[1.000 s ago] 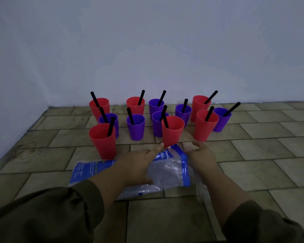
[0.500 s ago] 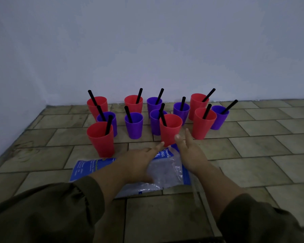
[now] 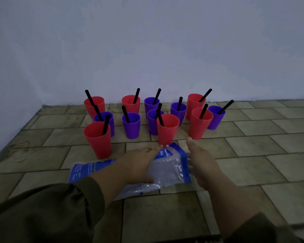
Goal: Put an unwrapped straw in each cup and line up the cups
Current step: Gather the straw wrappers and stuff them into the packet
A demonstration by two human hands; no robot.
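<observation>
Several red and purple cups stand loosely grouped on the tiled floor near the wall, each with a black straw in it. The nearest middle red cup [image 3: 167, 129] stands just beyond both hands. My left hand [image 3: 139, 163] lies flat over a clear and blue plastic bag [image 3: 168, 167], its fingertips reaching the base of that cup. My right hand [image 3: 199, 160] stretches out with straight fingers beside the bag, close to another red cup [image 3: 199, 124] but not touching it. A front left red cup [image 3: 98, 139] stands apart.
A white wall [image 3: 147, 50] rises right behind the cups and another closes the left side. The tiled floor [image 3: 261, 146] stretches out bare to the right. Dark sleeves cover both forearms.
My right hand first swung left toward the middle red cup, then drew back to the right of the bag with fingers together. My left hand stayed on the bag.
</observation>
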